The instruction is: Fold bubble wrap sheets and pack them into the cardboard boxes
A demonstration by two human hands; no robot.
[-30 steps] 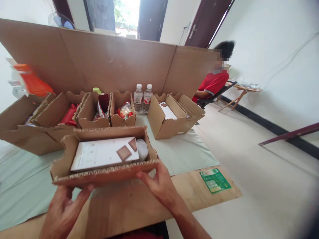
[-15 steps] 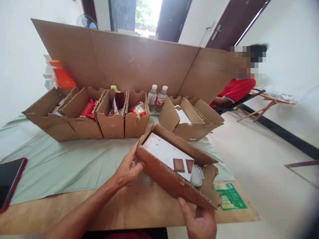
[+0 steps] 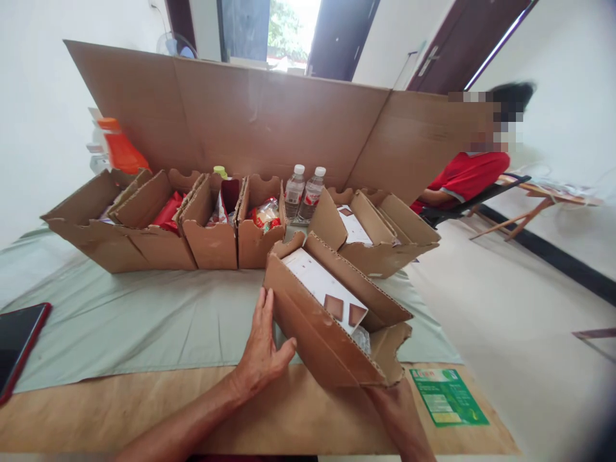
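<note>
Here the left hand is pressing flat, fingers straight, against the near long wall of an open cardboard box, gripping nothing. The right hand is reaching beneath the box's near end; most of it is hidden, so how far it is closing cannot be told. Between the two hands the box is sitting tilted over the green cloth, a white card lying inside. Beyond the hands, a row of cardboard bins is standing, two water bottles behind it.
</note>
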